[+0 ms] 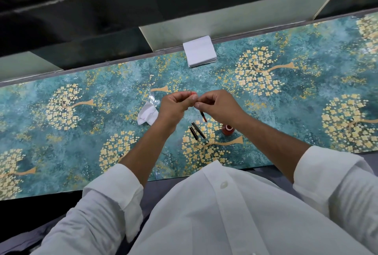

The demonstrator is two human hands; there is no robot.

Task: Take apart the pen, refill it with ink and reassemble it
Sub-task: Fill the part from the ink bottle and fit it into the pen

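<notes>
My left hand point(176, 105) and my right hand point(217, 104) meet above the middle of the table, fingertips touching. The left pinches a small red-tipped pen part point(192, 94), mostly hidden by the fingers. A thin dark ink tube with a red end point(203, 117) hangs down from my right hand's fingers. Two black pen shells with gold bands point(196, 132) lie side by side on the table just below my hands. A small red ink bottle point(228, 129) stands to their right.
A crumpled white tissue point(147, 115) lies left of my left hand. A stack of white tissues point(199, 51) sits at the table's far edge. The teal flowered table cover point(81, 132) spans the view; its near edge runs along my white shirt.
</notes>
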